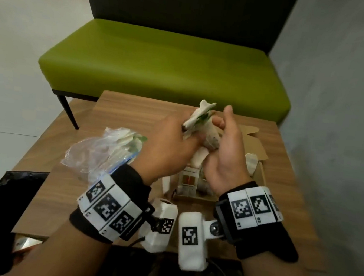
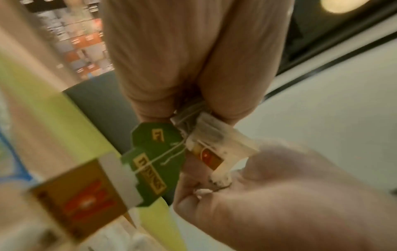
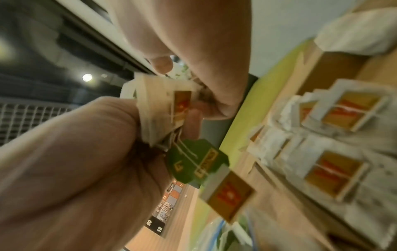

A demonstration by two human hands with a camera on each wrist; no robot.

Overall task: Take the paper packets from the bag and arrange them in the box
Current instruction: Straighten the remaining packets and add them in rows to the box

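- Above the cardboard box (image 1: 257, 150), the left hand (image 1: 168, 150) and right hand (image 1: 224, 155) both pinch a clump of paper packets (image 1: 197, 119), apparently separating them.
- Next, seemingly: laying them beside those already boxed; the bag (image 1: 100, 150) lies left on the surface (image 1: 121, 107).

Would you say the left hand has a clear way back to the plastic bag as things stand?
Probably not at once: the left hand grips a bunch of paper packets that the right hand also holds. The plastic bag lies uncovered just beside the left wrist.

White packets (image 1: 197, 117) are showing green tags (image 2: 154, 163) with yellow lettering; the bench (image 1: 165, 65) is looking lime green.
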